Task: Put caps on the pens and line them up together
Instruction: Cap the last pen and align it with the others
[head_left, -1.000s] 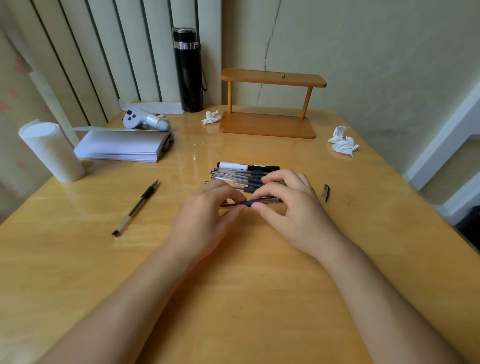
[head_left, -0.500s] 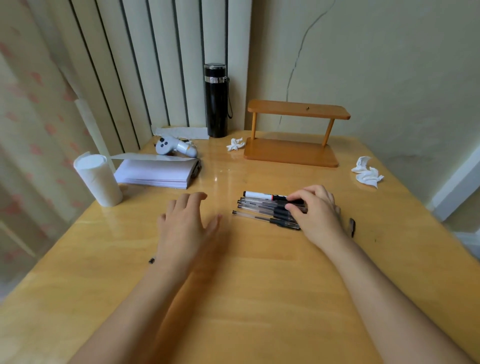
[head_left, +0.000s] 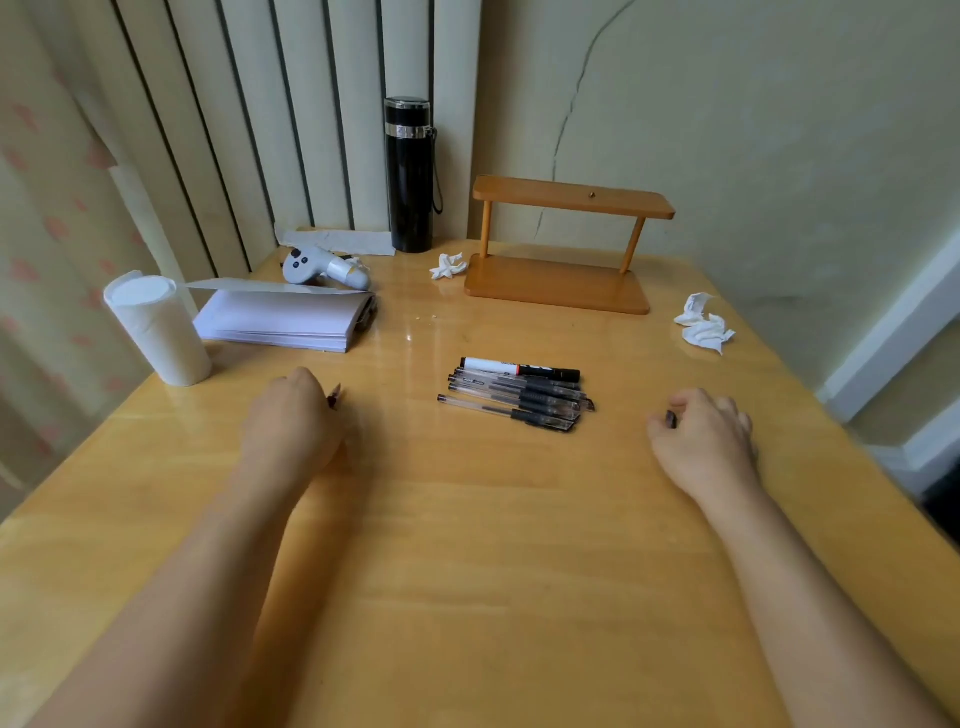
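Several capped clear pens with black grips (head_left: 514, 402) lie side by side in the middle of the wooden table (head_left: 467, 519), with a white-and-black marker (head_left: 519, 368) at the far edge of the row. My left hand (head_left: 291, 426) is closed over a loose pen (head_left: 334, 397) to the left of the row; only the pen's dark end shows past my fingers. My right hand (head_left: 701, 436), to the right of the row, pinches a small black pen cap (head_left: 671, 418) between thumb and fingers.
A paper roll (head_left: 156, 332), a stack of white paper (head_left: 280, 322) and a grey controller (head_left: 324, 267) sit at the back left. A black flask (head_left: 409, 174) and a small wooden shelf (head_left: 563, 249) stand at the back. Crumpled tissues (head_left: 704, 325) lie at the right.
The pen held a second ago now lies in the row. My left hand moved left and closed on the loose pen. My right hand left the row and picked up the cap.
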